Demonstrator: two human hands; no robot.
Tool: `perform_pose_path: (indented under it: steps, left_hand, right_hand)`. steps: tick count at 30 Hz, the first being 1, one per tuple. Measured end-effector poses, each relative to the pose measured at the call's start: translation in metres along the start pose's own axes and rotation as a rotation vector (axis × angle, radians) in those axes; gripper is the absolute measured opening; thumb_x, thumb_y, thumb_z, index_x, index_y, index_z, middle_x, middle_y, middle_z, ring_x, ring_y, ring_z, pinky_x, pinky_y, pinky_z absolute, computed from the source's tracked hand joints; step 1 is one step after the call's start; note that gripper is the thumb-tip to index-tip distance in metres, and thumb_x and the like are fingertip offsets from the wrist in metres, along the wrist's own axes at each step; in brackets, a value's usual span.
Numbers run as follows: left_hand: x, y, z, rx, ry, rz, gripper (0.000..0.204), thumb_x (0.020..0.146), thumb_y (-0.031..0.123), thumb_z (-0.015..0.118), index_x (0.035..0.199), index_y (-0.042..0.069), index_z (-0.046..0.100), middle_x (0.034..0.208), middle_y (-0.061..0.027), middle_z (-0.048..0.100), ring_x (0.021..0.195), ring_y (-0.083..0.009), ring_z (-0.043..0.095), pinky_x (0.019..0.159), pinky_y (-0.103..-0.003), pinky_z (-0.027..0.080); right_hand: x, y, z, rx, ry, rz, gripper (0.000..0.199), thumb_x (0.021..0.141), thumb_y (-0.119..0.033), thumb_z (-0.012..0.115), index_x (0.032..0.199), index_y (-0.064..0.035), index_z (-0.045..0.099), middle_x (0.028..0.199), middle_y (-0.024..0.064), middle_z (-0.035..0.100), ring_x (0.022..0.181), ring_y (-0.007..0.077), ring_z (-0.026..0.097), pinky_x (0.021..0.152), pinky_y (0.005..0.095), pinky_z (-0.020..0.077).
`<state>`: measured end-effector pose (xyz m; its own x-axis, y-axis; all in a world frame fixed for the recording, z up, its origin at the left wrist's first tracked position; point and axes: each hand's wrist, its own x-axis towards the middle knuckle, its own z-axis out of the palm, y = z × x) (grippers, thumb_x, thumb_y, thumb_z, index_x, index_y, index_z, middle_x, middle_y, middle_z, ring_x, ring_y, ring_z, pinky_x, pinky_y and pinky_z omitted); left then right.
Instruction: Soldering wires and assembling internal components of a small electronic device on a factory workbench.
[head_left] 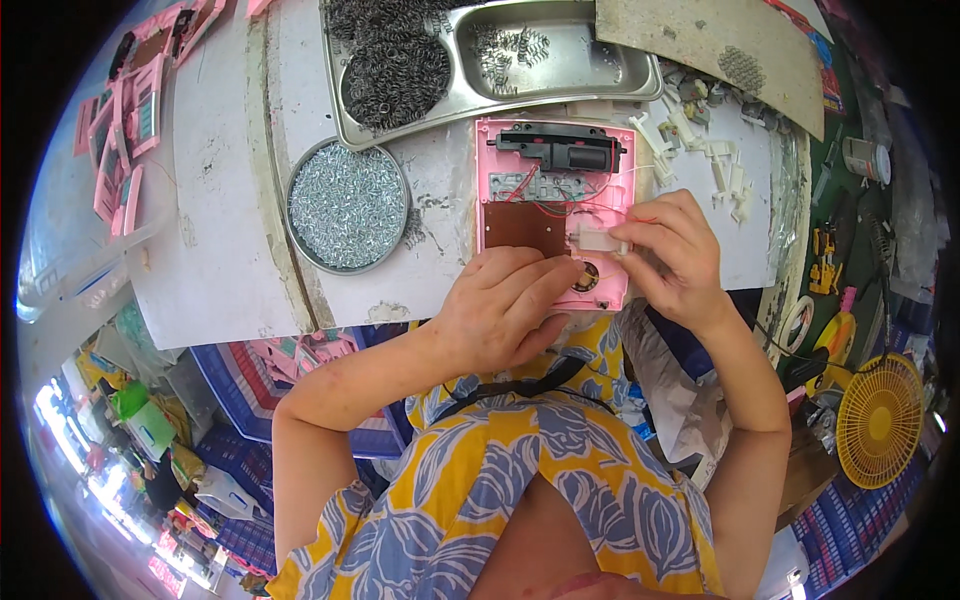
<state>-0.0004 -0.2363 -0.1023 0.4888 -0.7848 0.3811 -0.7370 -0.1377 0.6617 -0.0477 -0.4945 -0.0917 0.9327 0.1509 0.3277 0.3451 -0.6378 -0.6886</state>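
Note:
A pink plastic housing [626,190] lies open-side up on the table's near edge. It holds a black mechanism [560,148], a grey slotted strip [540,187], a brown board [524,228], thin red wires and a round part [586,277] at its near end. My left hand [505,300] grips the housing's near left edge, fingers over the top and thumb below, partly covering the round part. At the housing's right side, my right hand [678,255] pinches a small white plastic block [597,238], set beside the brown board.
Beyond the housing sits a metal tray [490,103] of dark springs [397,75]. To the left is a round dish [290,205] full of small screws [347,205]. Loose white plastic parts [722,170] lie at right, near a flat board [720,50]. A yellow fan [880,420] stands farther right.

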Motion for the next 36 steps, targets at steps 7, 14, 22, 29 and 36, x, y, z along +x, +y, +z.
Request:
perform_pose_path:
  steps: [7, 14, 22, 29, 36]
  left_hand:
    - [0.020, 0.005, -0.015, 0.073, -0.279, -0.020, 0.091, 0.075, 0.031, 0.083, 0.149, -0.002, 0.043, 0.140, -0.0112, 0.060, 0.102, -0.0268, 0.060, 0.088, -0.041, 0.048]
    - [0.028, -0.001, -0.017, 0.129, -0.341, 0.004, 0.083, 0.080, 0.040, 0.076, 0.149, 0.004, 0.048, 0.140, -0.0050, 0.058, 0.093, -0.0216, 0.052, 0.082, -0.037, 0.043]
    - [0.031, 0.002, -0.016, 0.052, -0.278, -0.022, 0.081, 0.075, 0.026, 0.085, 0.145, 0.003, 0.049, 0.134, -0.0120, 0.062, 0.090, -0.0258, 0.057, 0.078, -0.039, 0.046]
    - [0.106, 0.004, -0.022, -0.327, -0.102, -0.438, 0.032, 0.091, 0.017, 0.075, 0.115, 0.000, 0.063, 0.084, -0.0052, 0.065, 0.062, -0.0119, 0.055, 0.055, -0.028, 0.046]
    - [0.143, 0.006, -0.021, -0.651, -0.315, -0.526, 0.022, 0.096, 0.015, 0.073, 0.106, -0.002, 0.066, 0.079, 0.0020, 0.066, 0.067, -0.0015, 0.056, 0.058, -0.020, 0.044]
  right_hand:
    - [0.013, -0.030, -0.008, -0.308, -0.190, 0.050, 0.023, 0.076, -0.009, 0.079, 0.097, -0.0058, 0.074, 0.099, 0.0054, 0.068, 0.096, 0.0269, 0.060, 0.082, 0.0389, 0.0491]
    - [0.006, 0.029, -0.055, -0.220, -0.003, 0.246, 0.026, 0.080, -0.009, 0.072, 0.106, -0.0088, 0.076, 0.101, 0.0071, 0.068, 0.100, 0.0295, 0.058, 0.086, 0.0413, 0.0504]
    - [0.047, 0.060, -0.055, -0.593, -0.219, 0.151, 0.037, 0.076, -0.017, 0.078, 0.112, -0.0085, 0.070, 0.102, 0.0074, 0.061, 0.104, 0.0307, 0.054, 0.092, 0.0423, 0.0466]
    - [0.036, -0.005, -0.061, -0.367, -0.086, 0.088, 0.040, 0.077, -0.017, 0.077, 0.114, -0.0080, 0.067, 0.108, 0.0101, 0.068, 0.102, 0.0326, 0.061, 0.089, 0.0438, 0.0501]
    - [0.011, -0.043, -0.055, 0.512, 0.126, 0.511, 0.039, 0.086, -0.003, 0.076, 0.123, -0.0026, 0.062, 0.095, 0.0110, 0.073, 0.088, 0.0200, 0.074, 0.078, 0.0289, 0.0569]
